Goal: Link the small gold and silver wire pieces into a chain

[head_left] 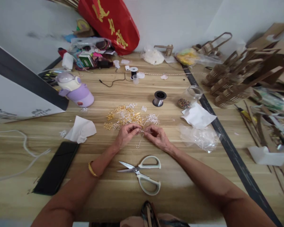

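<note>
My left hand (127, 134) and my right hand (157, 136) meet over the table, fingertips pinched together a small gap apart. Between them is the upper end of a thin silver chain (140, 141), which hangs or lies toward me and ends in a small ring. The exact join at the fingertips is too small to make out. Just beyond my hands lies a pile of gold and silver jewelry findings (127, 116), with silver pins (152, 119) at its right side. Nearer to me, white-handled scissors (138, 171) rest with blades parted, pointing left.
A black phone (56, 168) and a white paper (81, 129) lie left, near a purple bottle (79, 93). A wire spool (159, 98) stands beyond my hands. To the right are a glass jar (191, 94), clear plastic bags (201, 137) and small woven baskets (229, 83).
</note>
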### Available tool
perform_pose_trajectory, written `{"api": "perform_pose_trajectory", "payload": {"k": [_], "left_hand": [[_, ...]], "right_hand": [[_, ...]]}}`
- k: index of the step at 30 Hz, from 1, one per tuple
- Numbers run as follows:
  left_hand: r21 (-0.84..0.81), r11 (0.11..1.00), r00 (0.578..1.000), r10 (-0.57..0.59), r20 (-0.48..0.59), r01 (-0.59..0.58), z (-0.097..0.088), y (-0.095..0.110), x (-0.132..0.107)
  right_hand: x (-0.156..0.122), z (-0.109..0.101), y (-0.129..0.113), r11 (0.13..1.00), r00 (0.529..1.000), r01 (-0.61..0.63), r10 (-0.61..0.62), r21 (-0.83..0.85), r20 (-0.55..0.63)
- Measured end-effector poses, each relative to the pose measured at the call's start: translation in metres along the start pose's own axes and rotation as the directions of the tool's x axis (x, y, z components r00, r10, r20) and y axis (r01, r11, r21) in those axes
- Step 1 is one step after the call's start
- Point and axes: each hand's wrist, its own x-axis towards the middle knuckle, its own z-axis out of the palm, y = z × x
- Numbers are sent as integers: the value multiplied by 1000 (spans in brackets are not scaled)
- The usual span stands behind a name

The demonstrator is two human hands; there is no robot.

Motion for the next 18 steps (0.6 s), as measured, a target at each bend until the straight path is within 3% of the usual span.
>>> {"api": "perform_pose_trajectory", "payload": {"k": [9,18], "left_hand": [[3,1000,990,13,140,-14,1,-4,0],[36,997,993,57,106,-62,0,-6,2]], "right_hand": [[0,0,0,999,999,31,-32,-28,-28],[-1,0,1,998,999,37,-38,-44,-23]]}}
